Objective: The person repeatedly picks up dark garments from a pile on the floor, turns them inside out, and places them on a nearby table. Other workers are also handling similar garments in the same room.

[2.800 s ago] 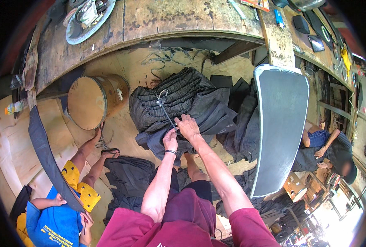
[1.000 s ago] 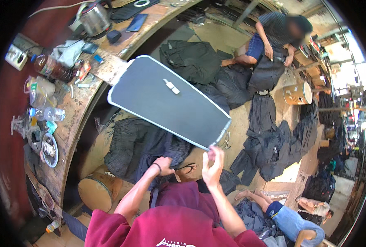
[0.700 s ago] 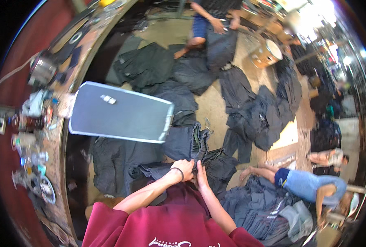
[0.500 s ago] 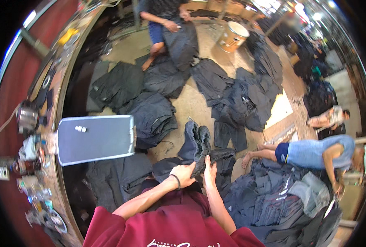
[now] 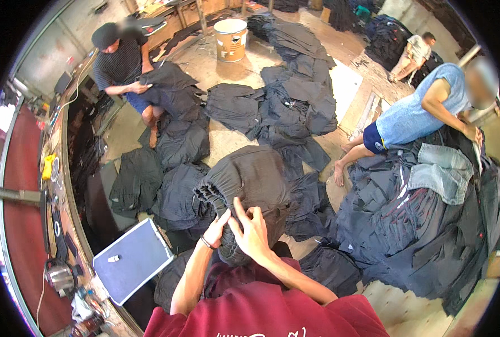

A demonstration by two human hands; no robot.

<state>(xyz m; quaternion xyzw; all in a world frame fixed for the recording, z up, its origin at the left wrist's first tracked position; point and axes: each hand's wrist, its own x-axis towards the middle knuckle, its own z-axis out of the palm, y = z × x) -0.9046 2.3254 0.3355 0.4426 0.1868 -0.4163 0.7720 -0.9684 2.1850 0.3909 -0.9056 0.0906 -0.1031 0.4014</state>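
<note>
In front of my body, a black pair of elastic-waist shorts (image 5: 255, 177) is held up and bunched, its gathered waistband facing left. My left hand (image 5: 216, 229), with a dark band at the wrist, grips the waistband's near edge; some of its fingers are hidden by the cloth. Across the same waistband lies my right hand (image 5: 251, 233), index finger stretched out and the other fingers apart, touching the fabric. Behind the shorts, a stack of dark garments (image 5: 182, 194) sits on the floor to the left, and more dark cloth (image 5: 309, 205) lies to the right.
A grey-topped board (image 5: 134, 261) stands at my left beside a cluttered bench (image 5: 78, 224). One person (image 5: 120, 62) handles dark cloth at far left; another (image 5: 424, 106) bends over a large garment pile (image 5: 401, 236) at right. A drum (image 5: 231, 42) stands at the back.
The shorts have spread out and been raised between my hands, with the waistband turned to the left. My right hand has come onto the waistband. The whole view has swung leftward.
</note>
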